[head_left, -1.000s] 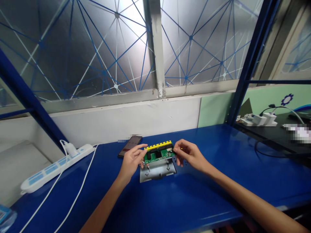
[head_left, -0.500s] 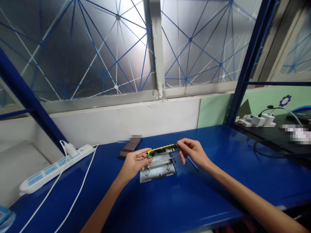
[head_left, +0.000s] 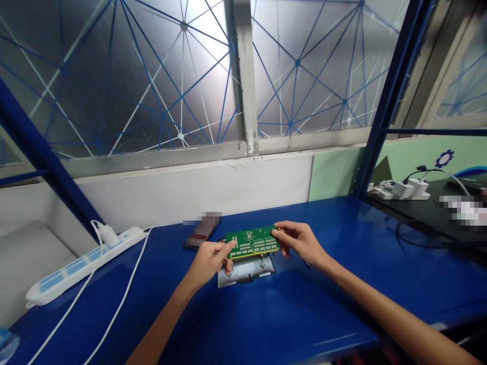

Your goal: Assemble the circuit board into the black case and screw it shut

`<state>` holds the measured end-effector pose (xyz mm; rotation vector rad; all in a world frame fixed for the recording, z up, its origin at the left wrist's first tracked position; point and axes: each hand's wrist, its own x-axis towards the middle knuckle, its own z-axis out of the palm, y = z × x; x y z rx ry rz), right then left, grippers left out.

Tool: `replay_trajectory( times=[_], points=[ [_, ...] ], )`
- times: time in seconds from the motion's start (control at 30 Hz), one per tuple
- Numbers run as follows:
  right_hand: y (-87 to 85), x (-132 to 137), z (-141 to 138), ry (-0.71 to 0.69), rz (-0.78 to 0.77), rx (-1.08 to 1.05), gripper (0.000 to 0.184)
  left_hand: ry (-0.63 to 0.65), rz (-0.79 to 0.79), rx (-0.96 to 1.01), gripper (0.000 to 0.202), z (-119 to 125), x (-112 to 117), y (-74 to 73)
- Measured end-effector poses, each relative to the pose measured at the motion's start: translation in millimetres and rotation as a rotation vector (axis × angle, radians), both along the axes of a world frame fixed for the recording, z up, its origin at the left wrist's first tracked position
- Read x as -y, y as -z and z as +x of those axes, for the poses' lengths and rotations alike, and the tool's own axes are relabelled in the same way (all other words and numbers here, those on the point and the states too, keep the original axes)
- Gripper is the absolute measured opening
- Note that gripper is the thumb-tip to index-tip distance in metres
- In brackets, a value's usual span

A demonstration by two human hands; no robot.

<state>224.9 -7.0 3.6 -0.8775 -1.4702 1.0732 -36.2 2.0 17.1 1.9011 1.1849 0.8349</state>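
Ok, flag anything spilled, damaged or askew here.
Nothing stands out: the left hand and right hand hold the green circuit board by its ends above the metal panel; no spill or damage shows.

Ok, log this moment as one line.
left hand: grips circuit board, left end | right hand: grips right end | circuit board: over metal plate | phone: on blue table

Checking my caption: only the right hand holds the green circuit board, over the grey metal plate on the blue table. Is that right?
Not the right hand alone: the head view shows the left hand holding the green circuit board too, over the grey metal plate on the blue table.
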Motion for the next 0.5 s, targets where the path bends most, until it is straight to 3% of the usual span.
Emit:
replay_trajectory(
  times=[0.2, 0.5],
  points=[
    [3.8, 1, -3, 0.020, -0.014, 0.076, 0.039, -0.118, 0.190, -0.007, 0.043, -3, -3, -2.1],
    [19.8, 0, -11, -0.026, -0.063, 0.160, 0.042, -0.045, -0.204, -0.132, 0.045, -18, -1, -10.6]
  ],
)
